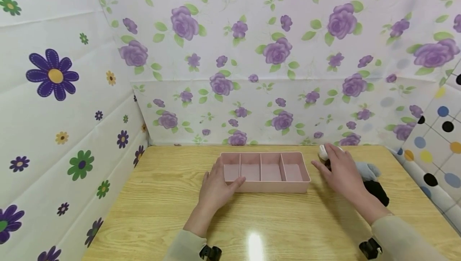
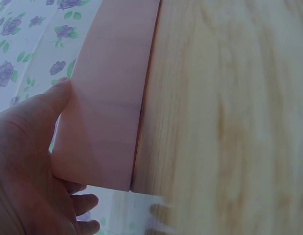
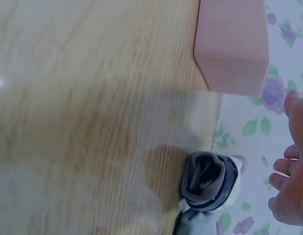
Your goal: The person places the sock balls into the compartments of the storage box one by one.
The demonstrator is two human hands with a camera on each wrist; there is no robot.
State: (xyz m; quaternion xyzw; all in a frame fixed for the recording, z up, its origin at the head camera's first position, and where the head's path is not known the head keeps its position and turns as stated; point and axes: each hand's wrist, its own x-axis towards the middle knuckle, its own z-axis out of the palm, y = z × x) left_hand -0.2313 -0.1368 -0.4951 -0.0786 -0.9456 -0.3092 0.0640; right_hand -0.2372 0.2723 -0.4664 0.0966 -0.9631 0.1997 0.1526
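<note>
A pink divided organizer box (image 1: 273, 187) lies lengthwise on the wooden table, its several compartments bare inside. At its left end my left hand (image 1: 215, 189) holds the corner, thumb over the front rim and fingers along the side. The left wrist view shows the thumb at the upper edge of the box wall (image 2: 105, 107). My right hand (image 1: 343, 173) hovers over rolled socks right of the box, fingers extended and nothing held. Beneath it are a white roll (image 1: 323, 152) and a dark grey rolled sock (image 3: 204, 178), mostly hidden in the head view.
A pale blue-grey rolled sock (image 1: 368, 170) and a black one (image 1: 376, 192) lie right of the right hand. Flowered cloth (image 1: 230, 53) hangs behind the table (image 1: 165, 197), with a daisy-patterned cloth (image 1: 68, 125) at left and a dotted one (image 1: 437, 149) at right.
</note>
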